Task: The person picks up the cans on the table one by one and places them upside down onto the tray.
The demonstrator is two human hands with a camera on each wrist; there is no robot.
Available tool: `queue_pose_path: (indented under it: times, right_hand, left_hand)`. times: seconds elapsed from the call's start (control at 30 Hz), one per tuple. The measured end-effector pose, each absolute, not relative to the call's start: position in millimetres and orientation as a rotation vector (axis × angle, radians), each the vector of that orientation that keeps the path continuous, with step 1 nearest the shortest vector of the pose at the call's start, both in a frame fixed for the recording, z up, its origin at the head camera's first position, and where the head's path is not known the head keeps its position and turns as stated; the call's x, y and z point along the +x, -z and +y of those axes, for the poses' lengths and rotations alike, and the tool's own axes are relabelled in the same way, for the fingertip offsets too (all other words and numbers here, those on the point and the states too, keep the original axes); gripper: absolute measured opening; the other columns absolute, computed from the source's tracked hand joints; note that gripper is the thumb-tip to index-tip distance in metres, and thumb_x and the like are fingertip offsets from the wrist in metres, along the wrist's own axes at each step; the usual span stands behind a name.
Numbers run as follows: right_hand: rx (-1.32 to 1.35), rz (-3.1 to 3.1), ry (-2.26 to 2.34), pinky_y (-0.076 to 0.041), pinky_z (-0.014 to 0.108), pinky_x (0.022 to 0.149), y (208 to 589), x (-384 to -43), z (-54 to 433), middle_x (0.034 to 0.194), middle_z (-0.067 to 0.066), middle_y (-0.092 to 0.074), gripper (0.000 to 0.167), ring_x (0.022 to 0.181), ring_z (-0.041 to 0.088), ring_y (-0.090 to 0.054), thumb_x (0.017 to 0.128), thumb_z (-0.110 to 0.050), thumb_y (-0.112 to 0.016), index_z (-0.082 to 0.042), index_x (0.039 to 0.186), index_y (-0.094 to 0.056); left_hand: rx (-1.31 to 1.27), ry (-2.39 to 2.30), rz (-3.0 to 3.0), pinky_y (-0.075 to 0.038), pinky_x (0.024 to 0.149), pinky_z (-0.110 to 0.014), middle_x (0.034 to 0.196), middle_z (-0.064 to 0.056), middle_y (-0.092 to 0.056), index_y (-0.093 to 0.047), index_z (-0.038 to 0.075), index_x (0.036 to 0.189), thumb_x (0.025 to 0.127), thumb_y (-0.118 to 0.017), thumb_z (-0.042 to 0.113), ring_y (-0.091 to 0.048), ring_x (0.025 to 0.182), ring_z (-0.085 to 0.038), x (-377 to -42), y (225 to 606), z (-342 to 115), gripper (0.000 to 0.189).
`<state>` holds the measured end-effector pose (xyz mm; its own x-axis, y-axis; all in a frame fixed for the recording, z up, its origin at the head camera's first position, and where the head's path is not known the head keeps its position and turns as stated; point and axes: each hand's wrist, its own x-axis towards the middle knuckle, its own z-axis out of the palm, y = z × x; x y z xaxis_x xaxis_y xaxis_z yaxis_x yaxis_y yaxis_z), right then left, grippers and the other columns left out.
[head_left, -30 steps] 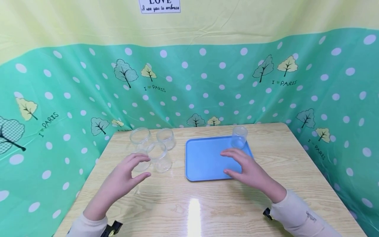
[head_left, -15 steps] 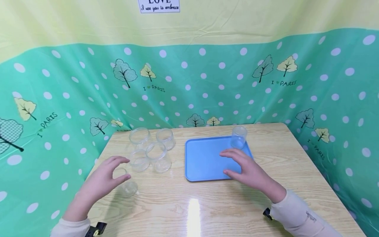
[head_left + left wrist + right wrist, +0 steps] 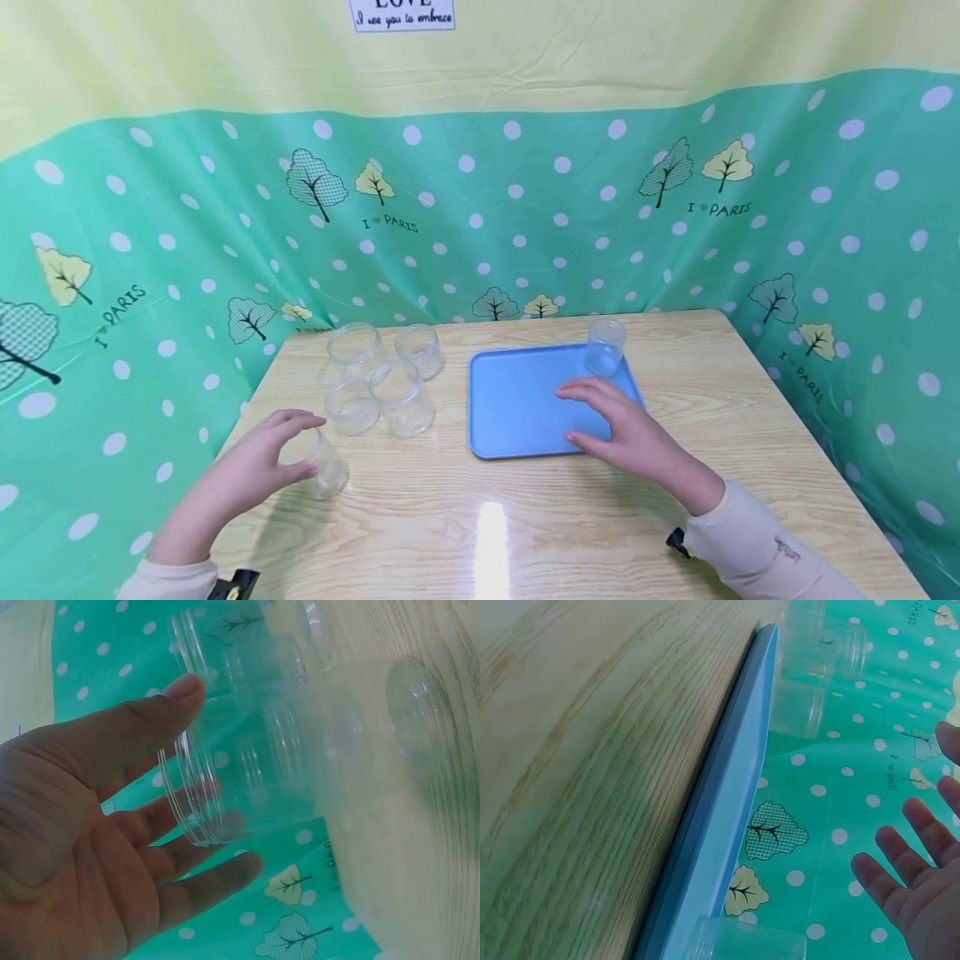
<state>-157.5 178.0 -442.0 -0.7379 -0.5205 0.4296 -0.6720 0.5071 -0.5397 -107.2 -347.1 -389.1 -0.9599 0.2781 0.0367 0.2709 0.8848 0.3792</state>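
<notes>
My left hand (image 3: pixel 255 471) is at the upper part of a clear, straight-sided jar (image 3: pixel 332 477) standing at the table's left. In the left wrist view, the thumb and spread fingers lie on either side of the threaded rim of this jar (image 3: pixel 255 757), fingers fairly straight. My right hand (image 3: pixel 626 425) hovers over the right front of a blue tray (image 3: pixel 517 404), thumb and fingers apart and holding nothing. Another clear jar (image 3: pixel 605 348) stands in the tray's back right corner. The right wrist view also shows the right hand's fingers (image 3: pixel 904 859) spread.
Several more clear jars (image 3: pixel 411 408) stand grouped between the left hand and the tray, toward the table's back left. The wooden table (image 3: pixel 405 525) is backed and flanked by a green polka-dot curtain (image 3: pixel 442 187). Light glares on the table's front.
My left hand has moved left and toward the front, away from the grouped jars, and its fingers have come around the front left jar's top. My right hand has stayed over the tray.
</notes>
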Motion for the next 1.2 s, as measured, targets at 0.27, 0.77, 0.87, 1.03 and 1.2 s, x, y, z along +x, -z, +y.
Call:
queue_pose_path:
  times: [0.27,0.77,0.87,1.03,1.2]
  right_hand:
    - [1.027,-2.532,-1.040,-0.049,0.044,0.109,441.4,-157.4,178.3,0.145,-0.005,-0.055,0.059,0.134,0.019,-0.052,0.089,-0.021,-0.082,-0.025,0.142,-0.057]
    - [1.009,-2.544,-1.043,-0.049,0.044,0.110,442.1,-157.1,179.6,0.146,-0.006,-0.054,0.058,0.135,0.018,-0.051,0.088,-0.021,-0.082,-0.024,0.141,-0.058]
    - [1.012,-2.537,-1.035,-0.049,0.044,0.110,443.3,-157.8,180.2,0.146,-0.005,-0.054,0.058,0.135,0.020,-0.051,0.089,-0.021,-0.082,-0.024,0.141,-0.058]
    - [1.013,-2.530,-1.038,-0.048,0.045,0.110,444.2,-158.1,180.7,0.145,-0.002,-0.055,0.058,0.135,0.020,-0.052,0.089,-0.020,-0.082,-0.025,0.141,-0.057]
    - [0.999,-2.546,-1.049,-0.048,0.046,0.111,442.7,-157.7,181.4,0.146,-0.005,-0.054,0.058,0.136,0.019,-0.050,0.090,-0.022,-0.081,-0.027,0.142,-0.057]
  left_hand:
    - [0.465,-0.584,3.012,-0.053,0.096,-0.055,0.134,-0.013,-0.059,-0.064,0.010,0.135,0.083,-0.085,0.016,-0.059,0.123,-0.039,-107.7,389.1,-347.4,0.057]
    - [0.470,-0.570,3.026,-0.053,0.097,-0.058,0.133,-0.008,-0.060,-0.065,0.013,0.131,0.082,-0.086,0.017,-0.059,0.124,-0.038,-102.4,381.8,-341.5,0.054]
    - [0.472,-0.589,3.032,-0.054,0.096,-0.057,0.134,-0.006,-0.060,-0.065,0.016,0.131,0.083,-0.086,0.019,-0.060,0.123,-0.037,-99.8,380.0,-339.5,0.053]
    - [0.508,-0.672,3.002,-0.058,0.088,-0.047,0.132,-0.002,-0.060,-0.064,0.020,0.130,0.083,-0.086,0.021,-0.062,0.118,-0.031,-96.0,379.6,-331.8,0.052]
    - [0.587,-0.729,3.001,-0.061,0.087,-0.038,0.130,0.005,-0.062,-0.065,0.024,0.128,0.082,-0.087,0.020,-0.062,0.117,-0.024,-91.9,379.9,-320.5,0.051]
